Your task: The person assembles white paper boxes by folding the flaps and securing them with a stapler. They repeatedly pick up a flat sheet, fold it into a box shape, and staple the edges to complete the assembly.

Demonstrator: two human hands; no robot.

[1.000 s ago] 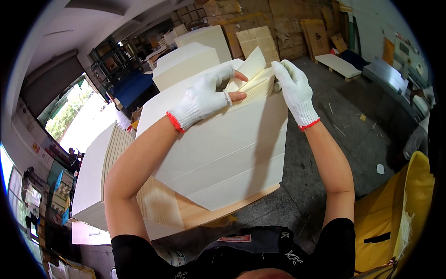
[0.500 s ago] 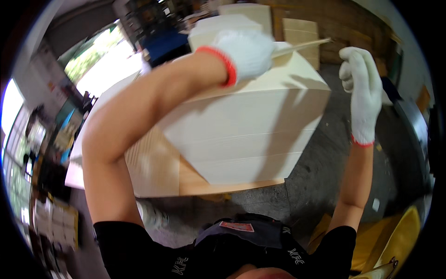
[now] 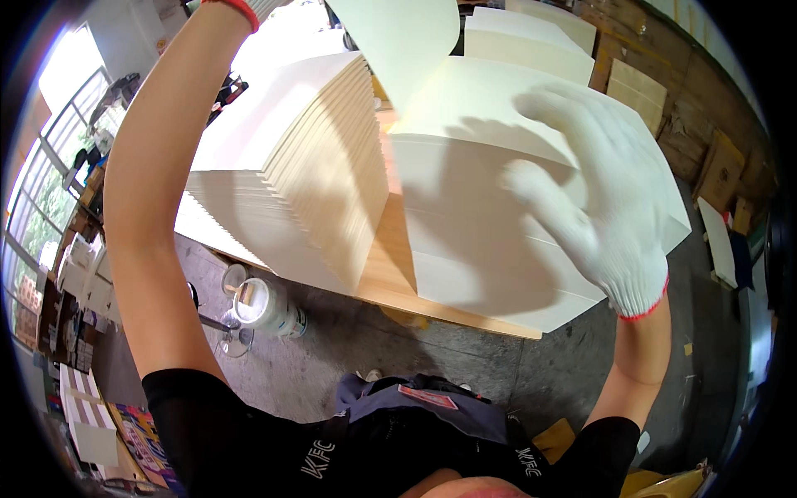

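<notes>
Only the wrist and red cuff of my left hand show at the top edge; its fingers are out of sight. To the right of it, a pale white board is tilted above the gap between two stacks, its upper part cut off. Whether my left hand holds it cannot be seen. My right hand, in a white knitted glove, is open with fingers apart over the right stack of white boards and casts a shadow on it. On the left stands another stack of boards, its edges stepped.
Both stacks rest on a wooden table. A white bucket with a brush in it stands on the floor at the table's left front. More white stacks stand farther back, and cardboard leans at the right.
My left hand has swung from above the right stack to the upper left, mostly out of view. A board now shows tilted at the top. My right hand has moved left over the stack, fingers spread.
</notes>
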